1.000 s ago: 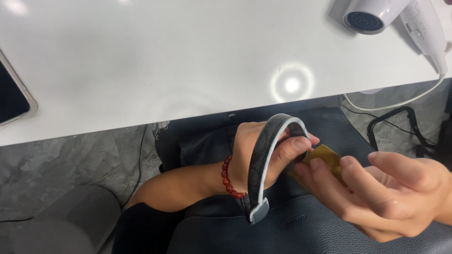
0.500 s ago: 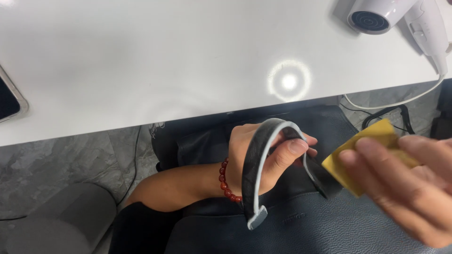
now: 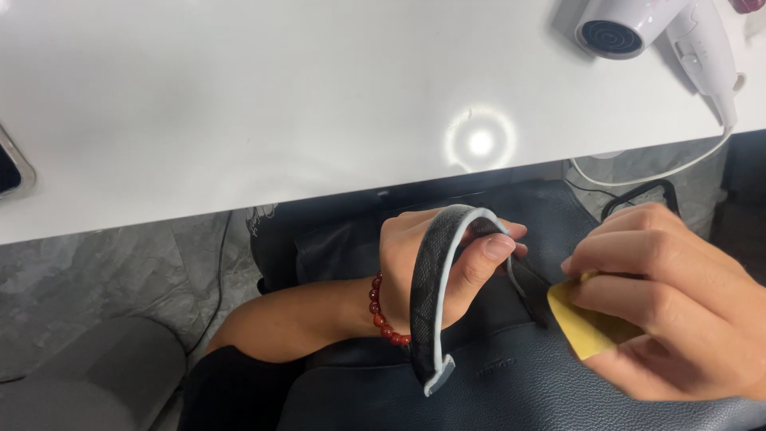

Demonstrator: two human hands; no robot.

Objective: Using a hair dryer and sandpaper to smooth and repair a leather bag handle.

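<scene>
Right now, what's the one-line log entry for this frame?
left hand: holds dark curved strap with pale edge | right hand: pinches yellow sponge piece | below: black leather bag

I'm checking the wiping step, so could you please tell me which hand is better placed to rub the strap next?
Probably the right hand: it pinches the yellow sponge right beside the strap, while the left hand is looped through the strap, holding it up.
</scene>
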